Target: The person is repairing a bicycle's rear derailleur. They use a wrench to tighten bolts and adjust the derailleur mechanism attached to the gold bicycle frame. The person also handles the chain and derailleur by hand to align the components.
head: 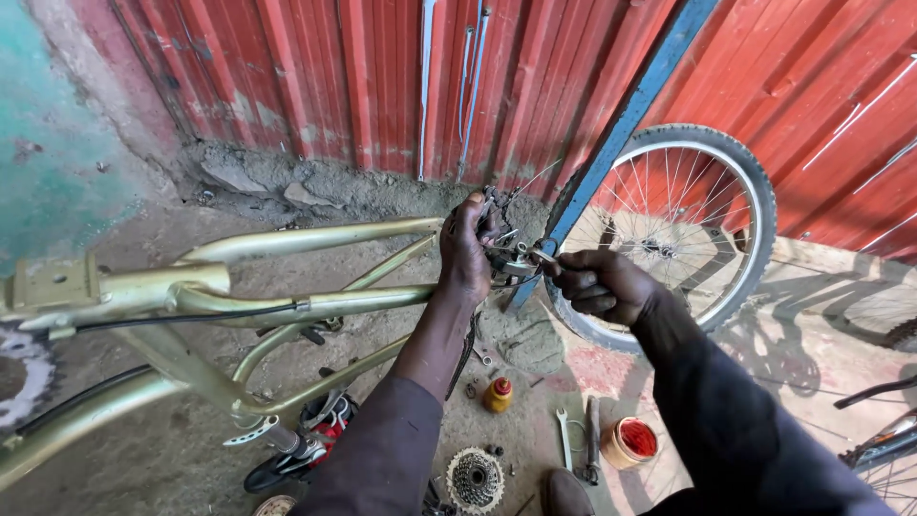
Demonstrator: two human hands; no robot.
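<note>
L hand (468, 250) gripping derailleur (504, 247) at frame (306, 239) end, R hand (597, 284) clenched on tool (prob. spanner, mostly hidden)

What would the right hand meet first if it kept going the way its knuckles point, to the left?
The right hand would probably meet the derailleur at the frame's rear end, which the left hand grips; depth is unclear.

Both hands (535, 263) grip a derailleur (506, 250) at the gold bicycle frame (287, 239) end

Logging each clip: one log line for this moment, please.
left hand: grips derailleur | right hand: holds tool on it | bike frame: upside down | wheel: behind
</note>
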